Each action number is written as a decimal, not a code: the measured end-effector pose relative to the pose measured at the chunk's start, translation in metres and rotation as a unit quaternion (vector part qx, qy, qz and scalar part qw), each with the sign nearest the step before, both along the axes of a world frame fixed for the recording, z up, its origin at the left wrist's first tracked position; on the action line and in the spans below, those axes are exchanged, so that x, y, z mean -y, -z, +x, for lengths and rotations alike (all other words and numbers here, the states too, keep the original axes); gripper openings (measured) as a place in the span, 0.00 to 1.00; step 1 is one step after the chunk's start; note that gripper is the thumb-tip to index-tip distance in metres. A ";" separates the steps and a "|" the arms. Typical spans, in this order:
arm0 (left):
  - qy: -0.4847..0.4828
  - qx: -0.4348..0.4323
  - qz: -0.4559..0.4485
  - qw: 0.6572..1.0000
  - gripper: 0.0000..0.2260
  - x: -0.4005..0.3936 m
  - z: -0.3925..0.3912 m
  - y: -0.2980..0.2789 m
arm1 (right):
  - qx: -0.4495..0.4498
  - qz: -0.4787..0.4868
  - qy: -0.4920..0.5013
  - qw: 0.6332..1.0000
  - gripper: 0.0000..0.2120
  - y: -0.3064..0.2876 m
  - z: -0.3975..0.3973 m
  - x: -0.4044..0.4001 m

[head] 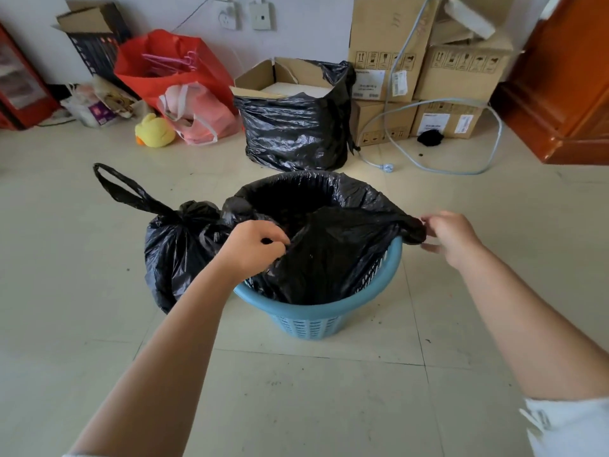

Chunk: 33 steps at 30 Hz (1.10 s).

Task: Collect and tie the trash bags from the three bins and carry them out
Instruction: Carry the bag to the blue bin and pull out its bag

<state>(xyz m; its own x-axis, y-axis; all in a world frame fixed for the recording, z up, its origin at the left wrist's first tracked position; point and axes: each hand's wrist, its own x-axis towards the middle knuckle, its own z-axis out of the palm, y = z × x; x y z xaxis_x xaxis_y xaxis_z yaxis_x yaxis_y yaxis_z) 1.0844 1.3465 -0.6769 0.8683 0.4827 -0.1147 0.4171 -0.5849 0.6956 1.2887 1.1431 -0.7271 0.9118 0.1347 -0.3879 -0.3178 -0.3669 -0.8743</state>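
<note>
A blue plastic bin (pixel 316 316) stands on the floor in the middle, lined with a black trash bag (pixel 333 252). My left hand (pixel 253 247) pinches the bag's edge at the bin's left rim. At the right rim my right hand (pixel 449 237) grips a bunched corner of the same bag. The near part of the bag is off the rim and sags inward. A tied black bag (pixel 174 252) with a loop handle sits on the floor, touching the bin's left side. Another black bag (pixel 296 130) lines a cardboard box behind.
Stacked cardboard boxes (pixel 428 67) and a grey cable (pixel 461 166) lie at the back right, beside a wooden door (pixel 573 80). At the back left are a red bag (pixel 171 67), a pink bag (pixel 197 113) and a yellow plush duck (pixel 155 131). Pale floor tiles surround the bin.
</note>
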 end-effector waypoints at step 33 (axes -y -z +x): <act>-0.291 -0.062 -0.052 0.953 0.21 -0.062 0.003 0.016 | 0.101 -0.201 -0.333 0.916 0.29 -0.101 -0.009 -0.097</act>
